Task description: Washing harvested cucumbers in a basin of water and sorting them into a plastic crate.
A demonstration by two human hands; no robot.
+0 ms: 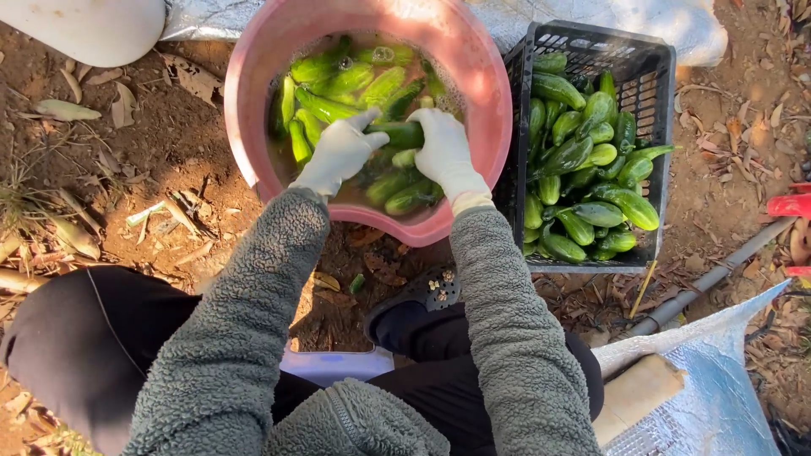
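Observation:
A pink basin (253, 101) of murky water holds several green cucumbers. Both my hands wear white gloves and grip one dark green cucumber (399, 133) over the water. My left hand (340, 154) holds its left end, and my right hand (443, 150) holds its right end. More cucumbers float around and under the hands. Grey fleece sleeves cover my arms.
A black plastic crate (655, 93) filled with cucumbers stands right of the basin. The ground is bare soil with dry leaves. A silver sheet (718, 397) lies at lower right, a grey pipe (710, 279) beside it, and a white object (84, 25) sits at top left.

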